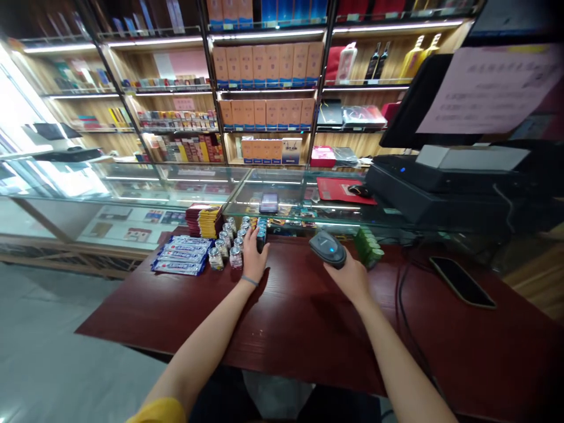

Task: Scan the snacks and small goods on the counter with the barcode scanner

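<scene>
While the right hand keeps its fingers closed around one dark barcode scanner, the left hand lies among a cluster of small glass jars. Its fingers curl against the jar nearest the scanner; whether they grip it cannot be told. Roughly ten jars stand in rows, the far ones too crowded for an exact count. Beyond the jars, away from the left fingers, lie one stack of blue packets and one stack of red and yellow packs. One green stack stands just beside the right fingers, and one black phone lies well apart on the far side. All sit on a dark red wooden table against a glass display case, with lit shop shelves behind.
</scene>
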{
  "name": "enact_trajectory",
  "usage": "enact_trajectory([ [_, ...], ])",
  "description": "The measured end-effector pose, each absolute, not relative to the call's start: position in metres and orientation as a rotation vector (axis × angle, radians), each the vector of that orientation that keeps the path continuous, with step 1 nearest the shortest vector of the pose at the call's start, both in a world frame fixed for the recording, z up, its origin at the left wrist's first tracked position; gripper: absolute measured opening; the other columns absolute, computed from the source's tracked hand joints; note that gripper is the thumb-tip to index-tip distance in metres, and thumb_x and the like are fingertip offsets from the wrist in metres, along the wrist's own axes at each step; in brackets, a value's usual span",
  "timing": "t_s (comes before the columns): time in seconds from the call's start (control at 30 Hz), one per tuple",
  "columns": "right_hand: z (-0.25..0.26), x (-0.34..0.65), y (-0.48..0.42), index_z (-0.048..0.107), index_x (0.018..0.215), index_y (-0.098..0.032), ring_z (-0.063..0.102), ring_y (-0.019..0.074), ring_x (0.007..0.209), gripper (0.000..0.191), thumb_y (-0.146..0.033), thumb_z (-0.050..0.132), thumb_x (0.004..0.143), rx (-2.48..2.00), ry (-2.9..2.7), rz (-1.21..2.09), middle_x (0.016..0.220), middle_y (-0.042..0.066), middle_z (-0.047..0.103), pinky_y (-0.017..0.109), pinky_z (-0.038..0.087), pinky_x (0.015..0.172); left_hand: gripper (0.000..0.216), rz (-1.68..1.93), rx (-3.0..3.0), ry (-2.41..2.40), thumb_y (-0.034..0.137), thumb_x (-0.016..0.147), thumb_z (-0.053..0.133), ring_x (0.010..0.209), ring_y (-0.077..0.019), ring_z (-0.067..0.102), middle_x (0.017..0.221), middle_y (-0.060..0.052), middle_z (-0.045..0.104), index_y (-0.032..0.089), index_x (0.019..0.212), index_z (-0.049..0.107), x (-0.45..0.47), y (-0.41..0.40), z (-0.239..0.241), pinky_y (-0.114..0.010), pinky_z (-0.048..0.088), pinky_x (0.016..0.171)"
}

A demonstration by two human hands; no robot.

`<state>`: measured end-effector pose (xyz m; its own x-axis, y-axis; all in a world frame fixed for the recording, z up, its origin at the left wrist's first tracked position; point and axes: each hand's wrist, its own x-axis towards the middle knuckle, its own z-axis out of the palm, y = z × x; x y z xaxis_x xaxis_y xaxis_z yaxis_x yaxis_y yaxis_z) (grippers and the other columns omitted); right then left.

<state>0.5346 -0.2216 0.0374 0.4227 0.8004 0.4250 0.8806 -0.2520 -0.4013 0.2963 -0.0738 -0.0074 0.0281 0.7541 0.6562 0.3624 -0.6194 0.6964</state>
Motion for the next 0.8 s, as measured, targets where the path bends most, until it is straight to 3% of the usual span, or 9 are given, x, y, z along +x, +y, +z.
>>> enact_trajectory([
  [0.27, 0.028, 0.510, -0.218, 0.061, 0.110, -0.024, 0.072, 0.0303, 0.079, 0.039, -0.043, 0.061, 0.076, -2.103, -1.579, -0.117, 0.079, 0.004, 0.075, 0.031, 0.044, 0.061, 0.061, 1.437, 1.972, 1.170, 0.017, 0.085, 0.062, 0.145, -0.0340, 0.028, 0.152, -0.016, 0.033, 0.026, 0.143, 0.045, 0.296, -0.067, -0.029, -0.054, 0.031, 0.115],
  [0.4, 0.024, 0.509, -0.218, 0.062, 0.106, -0.024, 0.072, 0.0295, 0.078, 0.035, -0.043, 0.061, 0.076, -2.088, -1.615, -0.145, 0.078, 0.004, 0.075, 0.030, 0.043, 0.060, 0.057, 1.428, 1.977, 1.160, 0.012, 0.086, 0.054, 0.139, -0.0304, 0.038, 0.143, -0.014, 0.041, 0.026, 0.141, 0.047, 0.297, -0.068, -0.032, -0.050, 0.034, 0.114],
  [0.53, 0.020, 0.509, -0.218, 0.061, 0.103, -0.025, 0.072, 0.0284, 0.076, 0.031, -0.041, 0.060, 0.077, -2.068, -1.638, -0.162, 0.078, 0.004, 0.074, 0.029, 0.043, 0.060, 0.048, 1.487, 1.989, 1.184, 0.008, 0.086, 0.051, 0.120, -0.0257, 0.050, 0.122, -0.013, 0.049, 0.023, 0.131, 0.054, 0.297, -0.069, -0.029, -0.047, 0.040, 0.108],
  [0.8, 0.021, 0.509, -0.219, 0.060, 0.103, -0.023, 0.072, 0.0289, 0.074, 0.032, -0.042, 0.059, 0.078, -2.066, -1.651, -0.171, 0.078, 0.004, 0.074, 0.030, 0.043, 0.059, 0.027, 1.480, 2.010, 1.115, 0.012, 0.088, 0.052, 0.108, -0.0256, 0.055, 0.108, -0.010, 0.061, 0.022, 0.110, 0.062, 0.297, -0.068, -0.025, -0.045, 0.043, 0.100],
])
